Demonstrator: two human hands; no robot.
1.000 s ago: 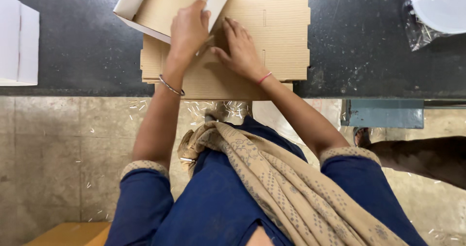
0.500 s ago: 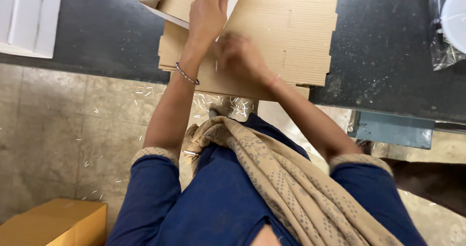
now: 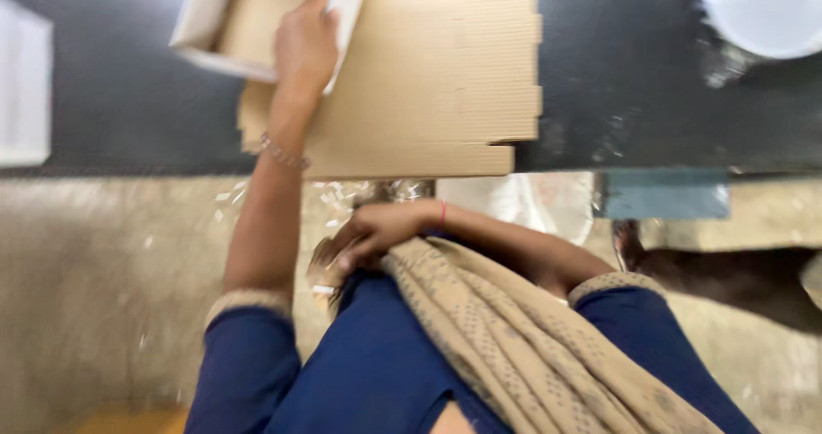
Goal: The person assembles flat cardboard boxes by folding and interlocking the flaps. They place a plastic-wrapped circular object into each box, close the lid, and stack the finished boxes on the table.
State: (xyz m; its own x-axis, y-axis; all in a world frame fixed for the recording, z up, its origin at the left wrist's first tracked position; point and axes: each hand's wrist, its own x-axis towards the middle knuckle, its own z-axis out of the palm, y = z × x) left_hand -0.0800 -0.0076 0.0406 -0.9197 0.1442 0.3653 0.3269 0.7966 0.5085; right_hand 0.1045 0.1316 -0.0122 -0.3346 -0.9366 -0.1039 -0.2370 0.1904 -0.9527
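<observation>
A flat brown corrugated cardboard sheet [image 3: 445, 83] lies on the black table [image 3: 103, 83], hanging over its near edge. At the sheet's far left corner, its white-faced flaps are folded up into a partly formed box [image 3: 205, 23]. My left hand [image 3: 304, 44] reaches out and grips the upright white flap of that box. My right hand [image 3: 377, 233] is off the table, drawn back to my chest. Its fingers are curled on the end of the beige patterned scarf [image 3: 514, 340] that hangs over my blue top. The picture is blurred.
A white flat object [image 3: 21, 92] lies at the table's left edge. A white round thing in clear plastic [image 3: 762, 10] sits at the far right. Below the table edge are a blue-grey block [image 3: 664, 194], a dark shape [image 3: 728, 271] on the right, and a beige littered floor [image 3: 103, 297].
My right hand has left the cardboard and come back to the scarf at my chest. My left hand stays on the box flap. The view has shifted and blurred.
</observation>
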